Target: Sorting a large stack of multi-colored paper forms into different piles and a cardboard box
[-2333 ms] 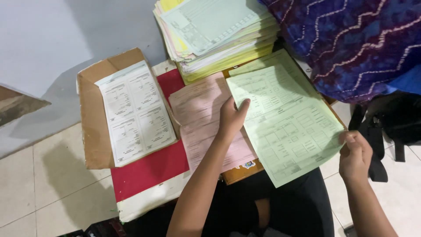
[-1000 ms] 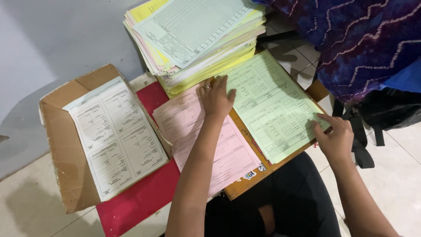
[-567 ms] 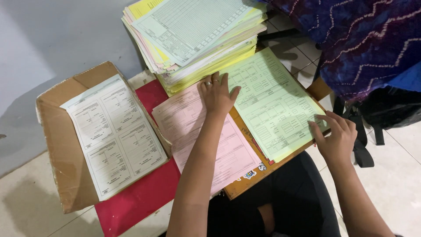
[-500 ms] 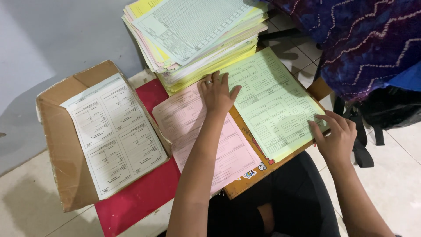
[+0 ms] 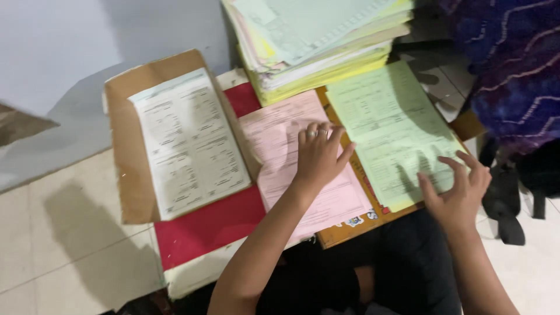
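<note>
My left hand (image 5: 319, 156), with rings on two fingers, lies flat with fingers spread on a pile of pink printed forms (image 5: 277, 143). My right hand (image 5: 458, 188) rests with spread fingers on the near right corner of a pile of green forms (image 5: 388, 114). Both piles lie side by side on a brown board (image 5: 350, 230) across my lap. Neither hand grips a sheet. The frame is blurred by motion.
A tall stack of mixed green, yellow, pink and white sheets (image 5: 315, 41) stands beyond the piles. A cardboard box lid (image 5: 128, 157) holding white forms (image 5: 189, 143) lies to the left on a red folder (image 5: 204, 224). Purple patterned cloth (image 5: 513, 64) and a black bag (image 5: 525, 175) are at the right.
The view has swung, shifting everything rightward in frame. My left hand slid down from the top edge between the piles onto the pink forms. My right hand stays on the green pile's corner.
</note>
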